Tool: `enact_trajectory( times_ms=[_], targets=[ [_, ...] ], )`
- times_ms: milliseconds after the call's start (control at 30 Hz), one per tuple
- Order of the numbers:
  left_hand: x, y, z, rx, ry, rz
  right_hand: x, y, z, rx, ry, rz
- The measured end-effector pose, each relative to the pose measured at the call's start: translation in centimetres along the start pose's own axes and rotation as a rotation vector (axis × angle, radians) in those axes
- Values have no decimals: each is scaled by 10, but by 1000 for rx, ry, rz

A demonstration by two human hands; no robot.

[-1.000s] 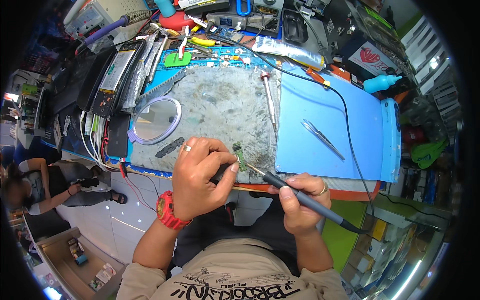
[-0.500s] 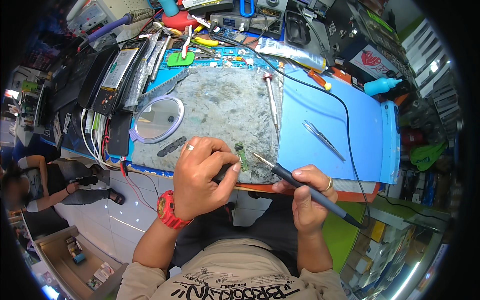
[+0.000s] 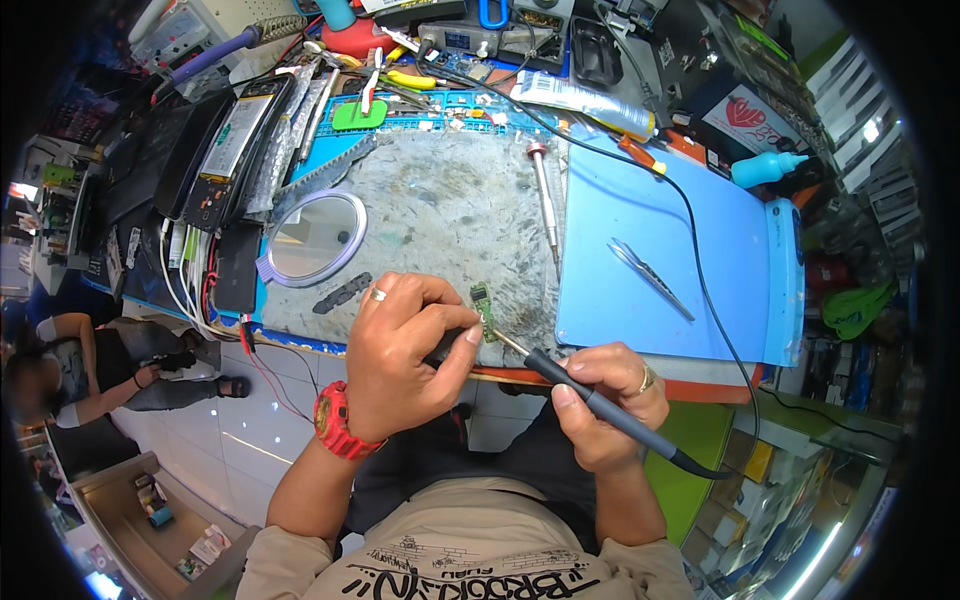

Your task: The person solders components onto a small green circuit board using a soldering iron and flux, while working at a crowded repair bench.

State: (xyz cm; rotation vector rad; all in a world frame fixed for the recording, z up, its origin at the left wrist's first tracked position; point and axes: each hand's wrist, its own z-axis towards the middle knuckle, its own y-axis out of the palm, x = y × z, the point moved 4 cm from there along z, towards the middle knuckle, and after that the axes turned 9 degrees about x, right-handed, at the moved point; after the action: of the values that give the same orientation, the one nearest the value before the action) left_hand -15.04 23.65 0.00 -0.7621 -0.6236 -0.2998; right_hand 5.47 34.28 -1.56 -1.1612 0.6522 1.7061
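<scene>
A small green circuit board [image 3: 482, 300] lies on the worn grey mat [image 3: 430, 220] near its front edge. My left hand [image 3: 405, 340] is closed beside it, thumb and forefinger pinched at the board's left edge; what sits between the fingertips is too small to make out. In my right hand [image 3: 612, 400] is a soldering iron [image 3: 590, 400] with a dark grey handle, held like a pen. Its metal tip reaches the lower part of the board, close to my left fingertips. Whether the tip actually touches cannot be told.
Left on the mat are a round lilac-framed magnifier [image 3: 318, 238] and a dark strip [image 3: 343, 293]. A red-capped screwdriver [image 3: 542, 195] lies right of centre. Tweezers [image 3: 652, 278] rest on the blue mat [image 3: 690, 220], crossed by the iron's black cord [image 3: 690, 215]. A person sits at the left.
The soldering iron's tip has moved left and down to the board, my right hand shifting slightly lower with it. My left hand and the board stay in place.
</scene>
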Motion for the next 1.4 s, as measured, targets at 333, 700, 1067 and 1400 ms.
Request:
enact_trajectory(
  times_ms=[333, 700, 1067, 1400],
  targets=[
    [0, 0, 0, -3, 0, 5, -5, 2, 3, -25, -99, -78],
    [0, 0, 0, 3, 5, 3, -5, 3, 5, -39, -106, -103],
    [0, 0, 0, -4, -3, 11, -6, 4, 6, -34, -81, -102],
    [0, 0, -1, -7, -4, 12, -4, 2, 5, -6, -77, -101]
  ],
)
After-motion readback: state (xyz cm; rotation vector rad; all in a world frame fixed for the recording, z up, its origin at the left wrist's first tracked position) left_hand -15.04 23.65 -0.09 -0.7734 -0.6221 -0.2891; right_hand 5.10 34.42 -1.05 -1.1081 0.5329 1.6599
